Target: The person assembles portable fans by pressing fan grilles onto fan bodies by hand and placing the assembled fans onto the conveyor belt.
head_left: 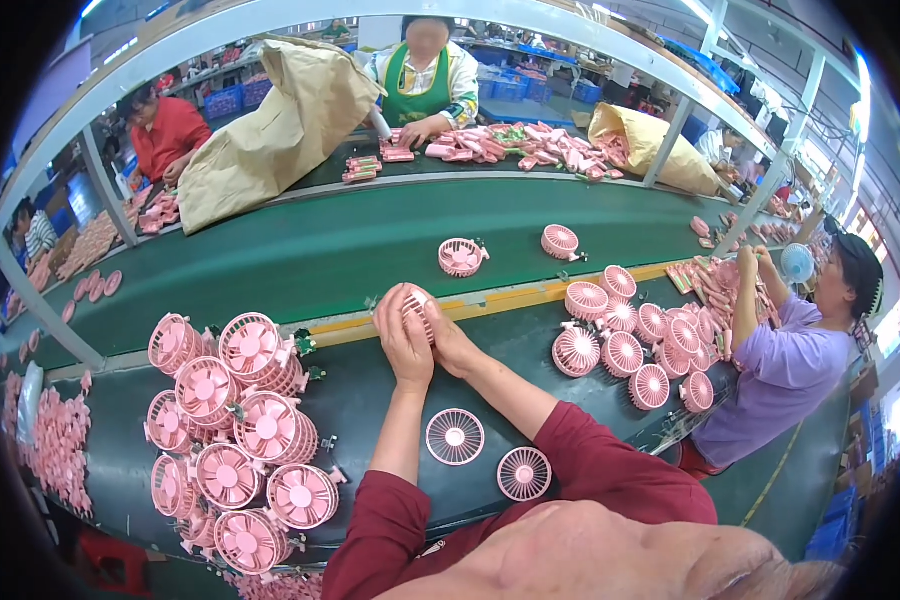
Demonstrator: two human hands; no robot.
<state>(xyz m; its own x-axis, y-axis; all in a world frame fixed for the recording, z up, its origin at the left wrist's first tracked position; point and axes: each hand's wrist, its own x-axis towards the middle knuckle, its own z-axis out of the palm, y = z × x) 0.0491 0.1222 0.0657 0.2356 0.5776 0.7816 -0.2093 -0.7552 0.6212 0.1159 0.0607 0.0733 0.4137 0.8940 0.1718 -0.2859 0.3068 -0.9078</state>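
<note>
Near the yellow edge strip, a pink fan head (418,312) with a slatted grille is pressed between my two palms. My left hand (402,345) wraps round its left side, and my right hand (453,345) closes on its right side. The fingers cover most of it. Two loose round pink grilles (455,437) lie on the dark bench between my forearms and close to my body. To my left, open pink fan heads (232,475) with visible blades are piled up, some with small green circuit boards. At right sits a group of grille-covered fan heads (623,354).
A green conveyor belt (370,262) runs beyond the bench, carrying a fan head (460,257) and another fan head (559,241). Small pink parts (60,450) lie at far left. A co-worker in purple (785,375) stands at right; another in a green apron (420,95) works across the belt.
</note>
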